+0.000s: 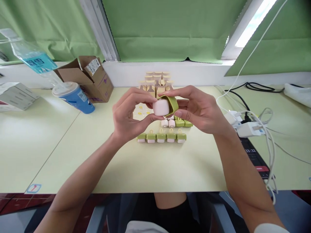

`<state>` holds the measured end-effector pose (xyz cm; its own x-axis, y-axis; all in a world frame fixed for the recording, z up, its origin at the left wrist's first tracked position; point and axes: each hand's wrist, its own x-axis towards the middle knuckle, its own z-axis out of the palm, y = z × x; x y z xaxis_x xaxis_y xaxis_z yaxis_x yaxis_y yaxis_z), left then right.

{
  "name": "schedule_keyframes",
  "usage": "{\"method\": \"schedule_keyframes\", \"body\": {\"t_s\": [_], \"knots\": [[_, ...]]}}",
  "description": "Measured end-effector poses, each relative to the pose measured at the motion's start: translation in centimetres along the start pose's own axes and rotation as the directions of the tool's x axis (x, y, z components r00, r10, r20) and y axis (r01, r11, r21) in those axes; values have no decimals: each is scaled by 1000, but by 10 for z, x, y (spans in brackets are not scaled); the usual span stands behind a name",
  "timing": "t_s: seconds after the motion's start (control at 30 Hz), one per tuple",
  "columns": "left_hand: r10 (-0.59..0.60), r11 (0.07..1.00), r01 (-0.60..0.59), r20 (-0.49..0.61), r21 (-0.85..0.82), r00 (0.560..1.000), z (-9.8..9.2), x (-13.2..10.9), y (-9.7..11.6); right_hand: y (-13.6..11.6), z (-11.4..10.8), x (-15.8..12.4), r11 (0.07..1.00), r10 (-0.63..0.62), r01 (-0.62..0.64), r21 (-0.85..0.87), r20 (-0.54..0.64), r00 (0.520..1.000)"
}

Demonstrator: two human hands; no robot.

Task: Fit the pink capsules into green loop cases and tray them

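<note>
Both hands meet above the pale table (150, 168). My left hand (130, 115) pinches a small white rounded case (160, 107) between thumb and fingers. My right hand (198, 110) grips a green silicone cover (172, 103) that wraps partly around the case's far side. Just beneath, a row of several finished green-and-white cases (161, 137) stands on the table. Two bare white cases (168, 123) and loose green covers (183, 123) lie behind that row.
Stacked tan pieces (156, 81) stand by the window sill. At the left are an open cardboard box (88, 77), a blue cup (74, 96), a plastic bottle (34, 60) and a white box (16, 95). White chargers and cables (250, 126) lie at the right.
</note>
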<state>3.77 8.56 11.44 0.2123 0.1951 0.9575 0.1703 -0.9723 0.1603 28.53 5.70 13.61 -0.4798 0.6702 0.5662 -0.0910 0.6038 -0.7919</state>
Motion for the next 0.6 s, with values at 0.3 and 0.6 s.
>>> {"method": "schedule_keyframes", "body": {"t_s": [0.3,0.6], "knots": [[146,965,-167,117,202,982,1,5,11,9,14,5,996,48,-47,77,-11,999],[175,950,-222,217,218,961,-1,2,4,18,24,6,985,141,-136,108,-36,989]]}}
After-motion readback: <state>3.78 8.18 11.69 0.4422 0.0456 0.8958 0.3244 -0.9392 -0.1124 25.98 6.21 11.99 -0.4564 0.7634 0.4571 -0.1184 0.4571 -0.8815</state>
